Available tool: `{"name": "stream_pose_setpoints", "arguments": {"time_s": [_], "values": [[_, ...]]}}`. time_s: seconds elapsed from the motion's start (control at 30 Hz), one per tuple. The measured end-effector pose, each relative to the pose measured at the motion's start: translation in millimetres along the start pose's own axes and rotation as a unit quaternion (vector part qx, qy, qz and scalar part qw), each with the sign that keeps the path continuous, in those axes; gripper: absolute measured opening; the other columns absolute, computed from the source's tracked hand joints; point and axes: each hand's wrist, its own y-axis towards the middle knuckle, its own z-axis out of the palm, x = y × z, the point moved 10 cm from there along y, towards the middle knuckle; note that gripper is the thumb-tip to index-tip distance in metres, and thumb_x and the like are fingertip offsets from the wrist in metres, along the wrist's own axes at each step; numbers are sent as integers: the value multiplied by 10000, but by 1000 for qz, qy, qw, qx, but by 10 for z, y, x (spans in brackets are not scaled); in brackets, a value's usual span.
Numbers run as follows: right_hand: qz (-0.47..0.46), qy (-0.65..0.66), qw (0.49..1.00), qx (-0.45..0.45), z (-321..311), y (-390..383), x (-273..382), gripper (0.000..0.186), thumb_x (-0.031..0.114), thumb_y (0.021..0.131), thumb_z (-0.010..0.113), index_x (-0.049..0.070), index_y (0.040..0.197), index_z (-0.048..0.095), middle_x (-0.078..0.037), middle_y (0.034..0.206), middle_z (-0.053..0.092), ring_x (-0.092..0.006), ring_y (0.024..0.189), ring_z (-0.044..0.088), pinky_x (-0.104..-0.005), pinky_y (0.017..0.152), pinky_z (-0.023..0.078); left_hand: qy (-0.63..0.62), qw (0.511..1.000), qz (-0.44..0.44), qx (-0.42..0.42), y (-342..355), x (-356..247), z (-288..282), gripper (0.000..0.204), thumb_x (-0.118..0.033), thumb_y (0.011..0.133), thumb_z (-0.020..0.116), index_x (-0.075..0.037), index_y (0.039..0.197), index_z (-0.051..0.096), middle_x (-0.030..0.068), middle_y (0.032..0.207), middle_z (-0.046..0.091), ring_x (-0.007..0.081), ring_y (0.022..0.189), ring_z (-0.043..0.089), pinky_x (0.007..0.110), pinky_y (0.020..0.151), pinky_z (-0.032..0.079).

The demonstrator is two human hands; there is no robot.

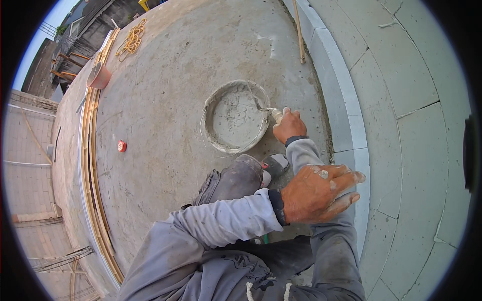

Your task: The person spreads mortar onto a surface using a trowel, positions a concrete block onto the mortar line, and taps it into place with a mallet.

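Note:
My right hand [289, 125] is closed around the handle of a trowel [276, 115]. The trowel's metal end reaches over the rim into a round bucket [208, 123] with a wire handle. Wet grey mortar [236, 118] fills much of it. My left hand [321, 193] is crossed over my right forearm, beside the block wall [381, 125]. Its fingers are stretched out and apart, with dabs of mortar on the back and fingers. I cannot tell whether its fingertips touch the wall's pale edge.
A red tape measure [122, 146] lies on the concrete floor [165, 100]. Long wooden strips [90, 145] run along the left, with a pinkish bucket [99, 78] and coiled yellow rope [132, 40] farther off. A thin wooden stick [299, 32] lies by the wall's base.

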Motion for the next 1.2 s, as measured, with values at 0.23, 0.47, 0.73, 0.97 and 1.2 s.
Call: {"name": "stream_pose_setpoints", "arguments": {"time_s": [0.23,0.47,0.73,0.97,1.2], "values": [[49,232,965,110,911,119,499,552,212,727,629,-112,1151,485,-317,1238,540,-399,1165,544,-386,989,446,-3,998,-57,-35,34,223,-317,336,-206,881,627,-3,1148,601,159,952,663,270,773,657,349,631,518],[30,234,969,75,1027,-102,668,523,221,750,647,-99,1137,501,-295,1116,609,-400,1076,597,-409,937,476,20,993,-92,-70,-175,376,-564,328,-189,878,630,10,1137,605,160,963,662,276,799,662,350,651,522],[-185,-129,970,93,148,220,567,335,124,761,632,65,1091,638,-197,990,683,-336,968,660,-420,856,516,46,993,-86,-63,-219,310,-615,326,-221,878,644,-44,1151,614,135,971,663,284,808,670,361,661,537],[-257,-373,892,9,-304,633,1152,197,132,779,622,110,939,734,-124,976,709,-273,934,686,-374,804,536,22,993,-70,-88,-259,228,-563,343,-249,875,656,-46,1148,609,125,993,665,276,822,675,350,668,546],[-225,-400,889,-14,-2,684,1641,193,167,862,586,163,986,734,-48,1009,718,-228,954,689,-369,784,539,-25,987,-71,-144,-250,189,-773,345,-200,853,673,-7,1132,610,129,975,672,271,822,674,342,698,553]]}}
